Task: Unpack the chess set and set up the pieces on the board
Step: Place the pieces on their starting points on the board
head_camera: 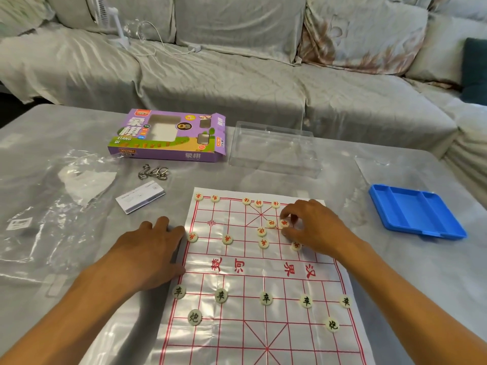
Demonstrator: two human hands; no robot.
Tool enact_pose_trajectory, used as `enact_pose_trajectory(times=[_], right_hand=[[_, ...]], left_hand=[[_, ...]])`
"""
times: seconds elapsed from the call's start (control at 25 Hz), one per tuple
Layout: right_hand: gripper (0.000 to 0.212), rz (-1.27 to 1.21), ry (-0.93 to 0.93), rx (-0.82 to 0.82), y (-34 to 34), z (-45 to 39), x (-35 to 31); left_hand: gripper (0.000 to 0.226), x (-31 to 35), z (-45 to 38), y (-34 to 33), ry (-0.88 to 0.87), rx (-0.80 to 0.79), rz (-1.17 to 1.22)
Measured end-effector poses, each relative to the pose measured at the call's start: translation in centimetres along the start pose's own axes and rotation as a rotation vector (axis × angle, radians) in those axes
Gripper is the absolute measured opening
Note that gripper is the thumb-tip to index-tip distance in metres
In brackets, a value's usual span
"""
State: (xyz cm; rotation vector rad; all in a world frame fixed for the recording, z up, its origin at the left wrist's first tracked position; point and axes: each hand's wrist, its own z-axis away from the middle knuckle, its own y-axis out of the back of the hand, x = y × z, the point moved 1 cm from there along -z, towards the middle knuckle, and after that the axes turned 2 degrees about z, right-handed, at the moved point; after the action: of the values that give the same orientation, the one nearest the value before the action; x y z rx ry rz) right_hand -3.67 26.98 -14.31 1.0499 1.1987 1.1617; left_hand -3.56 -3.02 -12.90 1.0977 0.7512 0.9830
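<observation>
Roughly half the round cream chess pieces are set; one red-marked piece is pinched by the right hand near the thin white board sheet's far edge, whose left edge is pressed flat by the open-fingered left hand.

A long sofa runs along the far edge of the tabletop, draped in a pale grey-green cover with a faint swirling pattern. Its back cushions wear the same cloth, and one cushion toward the right carries a rust-brown floral print. A dark teal cushion shows at the right edge. On the seat at the left stands a small white fan (only its stand and lower grille show), its white cable looping across the cover. The tabletop is grey and glossy, catching soft, even light. At the far left a strip of dark floor shows between sofa and tabletop.
</observation>
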Motion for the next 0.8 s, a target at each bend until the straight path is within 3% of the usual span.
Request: enact_pose_trajectory(times=[0.36,0.64,0.8], right_hand=[[0.032,-0.019,-0.116,0.125,1.2,-2.1,2.1],[0.032,-0.051,-0.123,0.043,0.3,-3.8,1.7],[0.037,-0.04,-0.006,0.123,0.6,-3.9,0.0]], left_hand=[[0.074,0.0,0.1,0.0,-0.017,0.018,0.012],[0.073,0.1,0.1,0.2,-0.027,0.005,0.015],[0.073,0.1,0.2,0.2,-0.023,0.002,0.013]])
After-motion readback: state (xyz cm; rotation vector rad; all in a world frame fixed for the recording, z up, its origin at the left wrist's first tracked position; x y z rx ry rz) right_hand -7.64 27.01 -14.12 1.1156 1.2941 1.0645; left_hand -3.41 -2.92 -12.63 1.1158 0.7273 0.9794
